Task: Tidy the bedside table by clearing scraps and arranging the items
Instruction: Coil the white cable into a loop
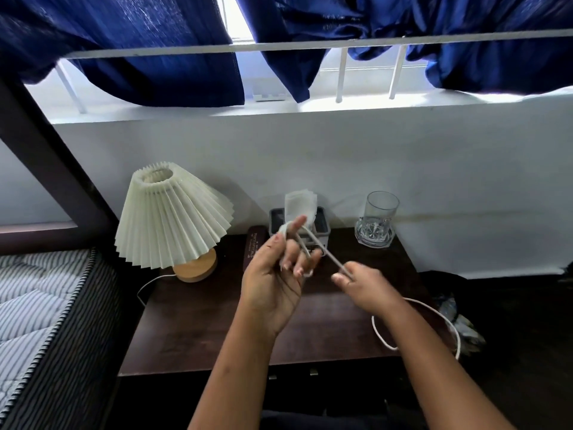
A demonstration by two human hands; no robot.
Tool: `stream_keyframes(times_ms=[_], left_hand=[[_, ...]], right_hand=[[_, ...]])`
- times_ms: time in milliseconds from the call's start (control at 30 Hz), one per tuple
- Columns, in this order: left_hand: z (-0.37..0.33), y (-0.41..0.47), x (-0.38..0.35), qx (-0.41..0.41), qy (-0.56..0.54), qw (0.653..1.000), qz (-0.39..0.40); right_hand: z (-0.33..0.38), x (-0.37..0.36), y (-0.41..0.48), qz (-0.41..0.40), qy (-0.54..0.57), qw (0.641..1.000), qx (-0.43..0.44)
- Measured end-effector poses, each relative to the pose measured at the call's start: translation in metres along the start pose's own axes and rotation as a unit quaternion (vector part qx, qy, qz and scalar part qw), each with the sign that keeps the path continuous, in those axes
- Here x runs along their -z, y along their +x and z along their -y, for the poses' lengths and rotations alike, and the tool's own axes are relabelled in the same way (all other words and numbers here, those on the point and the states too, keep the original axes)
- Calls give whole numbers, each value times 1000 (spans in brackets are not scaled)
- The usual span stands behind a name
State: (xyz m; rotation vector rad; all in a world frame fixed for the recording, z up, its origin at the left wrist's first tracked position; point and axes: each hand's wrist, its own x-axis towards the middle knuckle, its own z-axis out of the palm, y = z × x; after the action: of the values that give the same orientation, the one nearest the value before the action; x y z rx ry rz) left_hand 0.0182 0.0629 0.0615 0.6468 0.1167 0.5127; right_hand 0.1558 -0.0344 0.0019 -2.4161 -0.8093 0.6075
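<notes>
Dark case (256, 247) beside the lamp bears gold lettering, too blurred to read; nothing else legible.

Backlit window (238, 17) glare, wide-angle bowing

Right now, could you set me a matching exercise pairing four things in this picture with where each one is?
Things:
1. lamp
2. glass
3. tissue box
4. cord

Places:
A. back right corner of the table
B. wound around the left hand fingers, pulled by the right hand
C. back left of the table, beside the bed
D. back middle, against the wall

Pairs: 1-C, 2-A, 3-D, 4-B
</notes>
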Motion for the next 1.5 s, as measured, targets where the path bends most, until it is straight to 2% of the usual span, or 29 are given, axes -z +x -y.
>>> stream_keyframes(times_ms=[67, 167, 300, 333, 367, 400, 467, 500, 533, 633, 667, 767, 900, 1033, 1200, 1300, 1400, 1500], left_hand=[[0, 6, 6, -83, -12, 992, -97], [-2, 12, 21, -155, 27, 969, -189], [0, 15, 27, -190, 207, 937, -210], [1, 15, 25, -194, 285, 915, -211], [1, 15, 26, -198, 383, 877, -211], [2, 14, 28, -198, 487, 827, -201], [5, 10, 31, -155, 658, 722, -149], [6, 8, 30, -115, 700, 696, -113], [9, 6, 28, -71, 715, 691, -81], [12, 3, 20, 43, 691, 721, -27], [12, 4, 17, 78, 657, 750, -19], [10, 3, 9, 157, 473, 867, 4], [5, -1, 1, 137, 293, 945, 54], [10, 2, -3, 43, 125, 991, -7], [-1, 9, 4, -81, 22, 990, -117], [-8, 13, 13, -144, 15, 973, -182], [-9, 18, 26, -178, 125, 944, -247], [-7, 18, 31, -168, 357, 884, -249]], right_hand=[[20, -14, -12, 75, -6, 996, 43], [45, -23, -32, 119, -28, 987, 108], [59, -21, -53, 116, -73, 977, 162], [60, -19, -56, 113, -83, 974, 175], [61, -16, -57, 103, -90, 972, 189], [61, -11, -57, 80, -95, 971, 203], [57, 4, -54, -16, -96, 970, 222], [53, 13, -52, -71, -98, 966, 227], [48, 22, -50, -116, -100, 961, 229], [29, 38, -44, -179, -64, 957, 219], [23, 40, -42, -196, -44, 955, 219], [13, 42, -37, -259, -24, 936, 236], [14, 35, -30, -270, 20, 933, 238], [22, 18, -22, -220, 54, 948, 225], [33, -11, -21, -24, 5, 978, 206], [43, -16, -26, 35, -23, 975, 220], [51, -12, -37, 50, -92, 963, 247], [56, 2, -46, -51, -114, 948, 293]])
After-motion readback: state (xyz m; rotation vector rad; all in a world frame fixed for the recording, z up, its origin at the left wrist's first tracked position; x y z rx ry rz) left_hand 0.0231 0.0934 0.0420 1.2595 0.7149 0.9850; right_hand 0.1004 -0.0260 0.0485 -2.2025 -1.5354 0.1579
